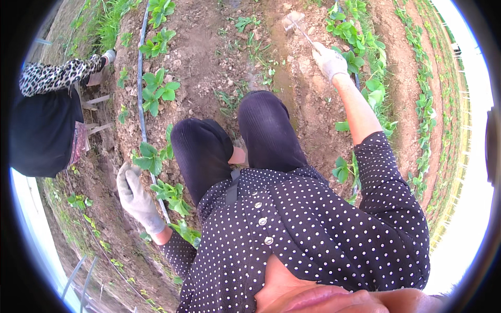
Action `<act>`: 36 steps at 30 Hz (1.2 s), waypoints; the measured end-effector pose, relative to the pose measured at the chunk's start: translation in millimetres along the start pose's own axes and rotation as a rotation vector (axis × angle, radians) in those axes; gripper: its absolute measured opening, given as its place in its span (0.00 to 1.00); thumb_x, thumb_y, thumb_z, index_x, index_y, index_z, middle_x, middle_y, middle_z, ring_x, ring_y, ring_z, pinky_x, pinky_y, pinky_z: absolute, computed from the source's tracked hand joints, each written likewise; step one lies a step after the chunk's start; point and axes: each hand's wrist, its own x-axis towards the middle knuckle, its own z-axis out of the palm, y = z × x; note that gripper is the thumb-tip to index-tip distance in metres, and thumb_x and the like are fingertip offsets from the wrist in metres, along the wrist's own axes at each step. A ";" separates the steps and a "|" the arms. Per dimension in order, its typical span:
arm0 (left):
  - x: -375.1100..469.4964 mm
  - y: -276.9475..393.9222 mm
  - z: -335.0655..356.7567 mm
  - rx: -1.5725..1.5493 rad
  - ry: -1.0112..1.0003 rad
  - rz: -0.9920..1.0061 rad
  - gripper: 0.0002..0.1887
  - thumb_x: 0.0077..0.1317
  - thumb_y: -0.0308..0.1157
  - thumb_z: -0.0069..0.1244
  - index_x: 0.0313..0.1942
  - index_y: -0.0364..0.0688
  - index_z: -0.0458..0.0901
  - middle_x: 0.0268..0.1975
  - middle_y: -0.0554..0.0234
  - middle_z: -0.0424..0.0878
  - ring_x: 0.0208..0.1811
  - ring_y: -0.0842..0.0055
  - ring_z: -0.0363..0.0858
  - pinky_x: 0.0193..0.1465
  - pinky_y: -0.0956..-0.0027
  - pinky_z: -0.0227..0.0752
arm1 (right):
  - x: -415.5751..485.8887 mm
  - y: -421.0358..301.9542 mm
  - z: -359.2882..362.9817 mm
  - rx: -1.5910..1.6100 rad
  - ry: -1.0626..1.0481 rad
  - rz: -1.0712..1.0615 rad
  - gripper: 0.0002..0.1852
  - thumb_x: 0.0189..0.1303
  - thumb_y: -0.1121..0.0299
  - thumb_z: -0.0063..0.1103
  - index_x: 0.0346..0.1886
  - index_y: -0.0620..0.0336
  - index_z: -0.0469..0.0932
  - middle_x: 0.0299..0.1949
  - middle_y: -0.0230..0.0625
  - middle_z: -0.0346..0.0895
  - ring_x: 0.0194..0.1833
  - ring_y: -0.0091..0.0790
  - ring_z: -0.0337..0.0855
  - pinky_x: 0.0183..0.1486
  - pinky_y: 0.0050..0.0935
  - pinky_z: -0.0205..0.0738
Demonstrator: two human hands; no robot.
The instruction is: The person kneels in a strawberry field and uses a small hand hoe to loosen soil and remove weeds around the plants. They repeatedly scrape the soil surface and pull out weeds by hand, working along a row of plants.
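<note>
My right hand point(330, 60), in a pale work glove, grips the thin handle of a small hand hoe point(303, 34). The tool's blade end looks blurred over the soil near the top, left of a row of strawberry plants point(346, 29). My left hand point(137, 195), gloved as well, hangs beside the left row, its fingertips near the leaves of a strawberry plant point(150, 158). Its fingers are loosely curved, and nothing shows in them. Between the two rows, weeds point(231, 99) grow in the soil just ahead of my knees.
Black drip irrigation hoses point(141, 78) run along the plant rows. At the left edge another person point(47, 121) bends over the neighbouring bed, one gloved hand low by the grass point(111, 25). Pale wooden slats point(98, 100) lie beside that person. More planted rows point(424, 117) stretch along the right.
</note>
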 end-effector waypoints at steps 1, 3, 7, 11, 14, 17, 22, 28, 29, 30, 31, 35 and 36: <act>-6.4 -2.5 5.2 -0.080 -0.016 -0.001 0.16 0.85 0.34 0.49 0.63 0.33 0.83 0.50 0.60 0.90 0.52 0.77 0.86 0.61 0.68 0.79 | -4.1 -6.1 5.9 0.070 0.049 -0.013 0.22 0.77 0.51 0.51 0.68 0.41 0.77 0.54 0.51 0.88 0.54 0.58 0.89 0.57 0.54 0.81; -13.4 -3.0 11.7 -0.039 -0.084 0.104 0.17 0.85 0.34 0.49 0.63 0.33 0.83 0.50 0.61 0.90 0.52 0.77 0.86 0.61 0.69 0.78 | -11.9 -26.5 35.2 0.040 0.056 -0.007 0.21 0.77 0.52 0.50 0.68 0.40 0.78 0.52 0.52 0.89 0.52 0.58 0.89 0.55 0.55 0.81; -16.7 4.0 1.9 0.063 -0.147 0.224 0.17 0.84 0.33 0.49 0.65 0.31 0.82 0.52 0.62 0.89 0.52 0.80 0.85 0.61 0.71 0.78 | -44.7 -34.8 66.9 -0.121 -0.226 0.050 0.19 0.77 0.54 0.49 0.64 0.42 0.79 0.52 0.51 0.89 0.53 0.57 0.89 0.57 0.56 0.81; -27.0 9.0 -16.8 -0.049 -0.028 0.040 0.17 0.85 0.33 0.48 0.64 0.32 0.82 0.51 0.60 0.89 0.53 0.78 0.85 0.61 0.70 0.79 | -82.5 -15.4 44.8 -0.063 -0.264 -0.044 0.19 0.77 0.53 0.49 0.65 0.41 0.79 0.52 0.51 0.89 0.53 0.57 0.89 0.57 0.55 0.81; -31.9 13.0 -7.2 -0.040 0.022 -0.034 0.17 0.85 0.34 0.48 0.64 0.32 0.83 0.50 0.60 0.89 0.51 0.78 0.86 0.59 0.70 0.79 | -78.7 -20.0 37.2 0.040 -0.198 -0.001 0.21 0.77 0.52 0.49 0.68 0.40 0.78 0.52 0.51 0.89 0.53 0.58 0.89 0.57 0.55 0.81; -30.4 21.1 13.3 0.007 -0.122 0.168 0.17 0.85 0.34 0.49 0.64 0.32 0.83 0.50 0.61 0.89 0.50 0.79 0.85 0.59 0.71 0.78 | -55.7 -36.0 61.8 0.059 -0.130 0.060 0.23 0.79 0.53 0.47 0.73 0.38 0.75 0.53 0.51 0.89 0.53 0.57 0.90 0.56 0.55 0.81; -34.9 29.6 11.9 -0.045 -0.173 0.168 0.16 0.85 0.32 0.48 0.64 0.32 0.82 0.51 0.61 0.90 0.53 0.79 0.86 0.60 0.72 0.79 | -49.1 -26.7 113.0 -0.052 -0.233 0.093 0.23 0.80 0.57 0.42 0.73 0.38 0.74 0.51 0.49 0.91 0.52 0.55 0.92 0.53 0.58 0.83; -51.7 -0.2 -15.6 -0.020 -0.084 0.042 0.18 0.85 0.37 0.48 0.63 0.31 0.82 0.51 0.59 0.89 0.52 0.77 0.87 0.59 0.70 0.79 | -146.5 -17.4 98.4 -0.015 -0.255 0.034 0.18 0.79 0.53 0.48 0.67 0.40 0.76 0.45 0.50 0.90 0.48 0.58 0.91 0.52 0.59 0.82; -54.4 -4.6 -17.9 -0.031 -0.073 0.022 0.18 0.85 0.37 0.48 0.63 0.31 0.82 0.50 0.59 0.89 0.52 0.77 0.87 0.59 0.70 0.80 | -169.6 -15.9 86.6 0.005 -0.284 0.042 0.17 0.79 0.53 0.49 0.65 0.40 0.76 0.44 0.51 0.90 0.47 0.58 0.91 0.52 0.58 0.82; -56.1 -7.7 -18.1 -0.044 -0.063 0.002 0.18 0.85 0.37 0.48 0.63 0.31 0.82 0.50 0.59 0.89 0.52 0.77 0.87 0.59 0.70 0.80 | -185.6 -13.9 74.5 0.038 -0.292 0.029 0.17 0.79 0.52 0.50 0.64 0.40 0.76 0.44 0.51 0.89 0.46 0.59 0.90 0.52 0.58 0.81; -57.4 -9.0 -16.0 -0.056 -0.059 -0.017 0.18 0.85 0.37 0.48 0.63 0.32 0.82 0.50 0.59 0.89 0.52 0.77 0.87 0.59 0.70 0.80 | -197.3 -12.4 64.0 0.071 -0.303 0.042 0.16 0.78 0.52 0.50 0.63 0.40 0.76 0.44 0.51 0.89 0.46 0.60 0.90 0.51 0.58 0.81; -42.5 4.4 9.1 -0.028 -0.170 0.103 0.18 0.85 0.36 0.49 0.63 0.33 0.83 0.48 0.61 0.89 0.48 0.78 0.86 0.55 0.70 0.80 | -190.1 -12.7 47.7 0.145 -0.202 0.086 0.20 0.78 0.49 0.49 0.67 0.36 0.76 0.45 0.51 0.89 0.48 0.61 0.89 0.53 0.58 0.80; -38.1 9.6 18.7 -0.141 -0.196 0.075 0.17 0.85 0.35 0.49 0.64 0.33 0.83 0.49 0.62 0.89 0.48 0.79 0.86 0.53 0.72 0.81 | -175.0 -15.9 52.0 0.146 -0.134 0.136 0.21 0.78 0.49 0.49 0.69 0.35 0.75 0.46 0.51 0.89 0.48 0.61 0.89 0.53 0.58 0.80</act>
